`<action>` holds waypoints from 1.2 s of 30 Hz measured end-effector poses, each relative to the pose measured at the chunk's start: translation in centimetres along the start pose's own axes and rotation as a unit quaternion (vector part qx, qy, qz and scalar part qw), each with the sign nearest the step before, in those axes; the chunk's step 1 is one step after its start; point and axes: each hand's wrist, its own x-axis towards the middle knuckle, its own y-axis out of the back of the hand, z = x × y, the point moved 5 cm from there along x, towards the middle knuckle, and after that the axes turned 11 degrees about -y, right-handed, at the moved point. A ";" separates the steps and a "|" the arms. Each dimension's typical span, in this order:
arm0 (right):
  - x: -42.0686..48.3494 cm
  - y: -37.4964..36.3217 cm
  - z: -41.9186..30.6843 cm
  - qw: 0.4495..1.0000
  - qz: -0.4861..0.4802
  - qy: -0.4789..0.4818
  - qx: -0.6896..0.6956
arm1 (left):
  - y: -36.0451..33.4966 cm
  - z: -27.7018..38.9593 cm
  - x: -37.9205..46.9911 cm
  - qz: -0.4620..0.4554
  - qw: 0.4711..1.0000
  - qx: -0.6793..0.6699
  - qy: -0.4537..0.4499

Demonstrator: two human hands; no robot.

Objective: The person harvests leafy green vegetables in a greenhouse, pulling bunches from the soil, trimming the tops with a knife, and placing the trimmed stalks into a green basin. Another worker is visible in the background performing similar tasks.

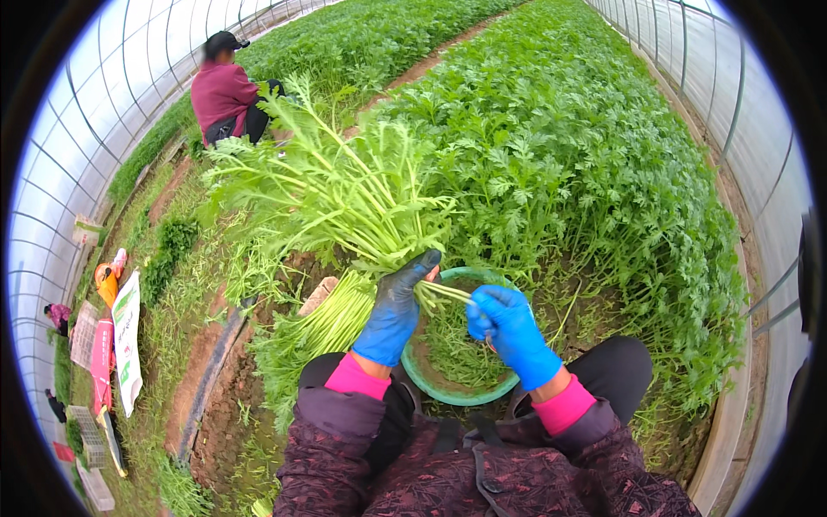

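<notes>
Gripped in my blue-gloved left hand (395, 310), which is soiled dark at the fingers, is a large bunch of leafy greens (362, 200) with the leaves fanned up and to the left. My right hand (510, 333), also in a blue glove, pinches the ends of a few stems (449, 292) that stick out of the bunch. Part of something reddish shows under the right palm, too hidden to name. Below both hands, between my knees, a green round basin (423, 381) holds leaf and stem scraps (462, 358). Beside my left wrist lies a pile of cut greens (329, 323), stems together.
Dense rows of leafy crop (549, 142) fill the ground ahead and right. A person (226, 97) in a maroon top crouches at upper left. A black hose (210, 388) runs along the soil at left. Farther left are a white printed sack (127, 342) and plastic crates (86, 336).
</notes>
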 end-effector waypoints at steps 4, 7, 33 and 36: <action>-0.6 0.4 -1.4 0.970 -0.174 -0.011 0.169 | 0.6 -1.0 -0.4 0.062 0.991 -0.092 0.072; -0.7 1.1 -1.7 0.975 -0.180 -0.025 0.127 | 1.0 -0.4 0.6 0.025 0.982 -0.181 0.046; 0.8 -2.4 2.5 0.977 0.014 0.047 -0.207 | 2.0 1.3 -0.6 0.011 1.000 0.000 -0.021; 1.0 -2.8 2.0 0.942 0.068 0.110 -0.310 | 1.5 0.3 -0.6 0.000 0.999 0.024 -0.036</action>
